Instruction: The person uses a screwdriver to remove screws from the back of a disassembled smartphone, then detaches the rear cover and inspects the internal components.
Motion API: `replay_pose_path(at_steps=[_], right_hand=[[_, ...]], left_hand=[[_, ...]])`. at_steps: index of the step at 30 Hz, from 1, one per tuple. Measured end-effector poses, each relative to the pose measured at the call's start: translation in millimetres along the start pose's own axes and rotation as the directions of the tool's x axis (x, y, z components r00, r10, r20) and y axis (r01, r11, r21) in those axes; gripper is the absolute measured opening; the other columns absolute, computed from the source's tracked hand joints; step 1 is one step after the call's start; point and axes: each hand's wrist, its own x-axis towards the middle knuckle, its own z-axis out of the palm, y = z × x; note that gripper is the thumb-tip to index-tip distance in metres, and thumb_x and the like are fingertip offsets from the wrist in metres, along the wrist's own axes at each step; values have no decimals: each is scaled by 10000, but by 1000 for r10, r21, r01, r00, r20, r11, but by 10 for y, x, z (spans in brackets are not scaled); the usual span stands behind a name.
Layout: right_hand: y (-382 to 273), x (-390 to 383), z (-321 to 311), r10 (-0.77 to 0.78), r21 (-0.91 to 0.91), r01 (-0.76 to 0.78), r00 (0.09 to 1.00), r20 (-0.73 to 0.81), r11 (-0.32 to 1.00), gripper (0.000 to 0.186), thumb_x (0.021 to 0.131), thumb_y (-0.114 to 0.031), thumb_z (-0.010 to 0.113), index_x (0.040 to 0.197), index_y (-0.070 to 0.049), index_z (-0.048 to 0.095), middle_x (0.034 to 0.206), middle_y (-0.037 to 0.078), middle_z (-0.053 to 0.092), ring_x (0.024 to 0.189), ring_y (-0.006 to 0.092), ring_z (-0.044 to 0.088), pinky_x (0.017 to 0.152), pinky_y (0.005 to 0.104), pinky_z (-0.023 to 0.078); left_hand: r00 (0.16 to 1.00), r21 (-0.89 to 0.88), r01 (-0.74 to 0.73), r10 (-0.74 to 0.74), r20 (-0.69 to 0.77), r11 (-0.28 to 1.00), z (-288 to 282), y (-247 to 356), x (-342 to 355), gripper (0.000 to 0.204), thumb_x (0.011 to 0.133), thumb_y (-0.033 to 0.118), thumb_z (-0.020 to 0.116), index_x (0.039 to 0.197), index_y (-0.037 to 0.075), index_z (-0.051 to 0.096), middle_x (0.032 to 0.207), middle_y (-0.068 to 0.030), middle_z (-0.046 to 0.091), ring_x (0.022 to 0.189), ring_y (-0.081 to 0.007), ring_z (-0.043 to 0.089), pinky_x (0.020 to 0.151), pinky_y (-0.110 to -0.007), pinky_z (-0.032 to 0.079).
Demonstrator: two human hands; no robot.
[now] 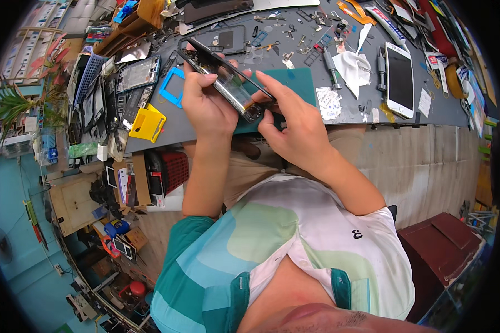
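Note:
My left hand (208,105) is wrapped around an opened smartphone body (230,93), its thumb on the edge and its inner parts showing. A thin dark panel (228,65), apparently the phone's screen, is tilted up from the body along its length. My right hand (297,119) grips the panel's lower right end between the fingers, with the thumb close to the body's bottom edge. Whether the panel is still joined to the body there is hidden by my fingers. Both hands hold the phone above a green mat (303,83).
A screwdriver (332,69), white tissue (353,72) and a white smartphone (400,80) lie to the right. At left are a blue frame (165,95), a yellow plastic piece (147,123) and stacked phone parts (94,102). Small parts cover the far side of the grey table (178,130).

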Motion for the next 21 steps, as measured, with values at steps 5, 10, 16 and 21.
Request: replay_pose_path(at_steps=[5,10,16,21], right_hand=[[7,7,22,33,46,-31,999,-32,998,711,826,102,664,1516,-21,545,1057,157,731,909,317,754,744,420,613],[13,37,1,76,27,-76,997,-5,997,703,822,102,673,1504,-17,552,1060,160,733,928,326,760,770,420,626],[22,39,5,27,69,-26,1000,-10,997,687,818,94,688,1483,-12,556,1072,162,730,922,334,755,798,410,634],[-16,49,-73,19,52,-23,997,69,998,675,822,65,704,1477,-12,557,1103,163,721,912,339,751,784,409,629]], left_hand=[[1000,-6,-11,11,18,1000,-12,4,4,742,882,150,441,1623,157,402,1253,-170,632,1106,-341,663,938,-626,610],[999,-48,-38,38,-5,998,-14,-36,55,791,823,225,476,1605,101,446,1281,-246,647,1106,-395,683,1012,-699,565],[998,-32,-60,61,27,998,-36,-61,63,765,831,220,470,1585,100,434,1295,-232,650,1092,-382,686,1013,-724,558],[997,40,-76,76,7,996,-4,-65,67,747,840,176,468,1580,92,420,1252,-217,645,1079,-369,683,1000,-707,582]])
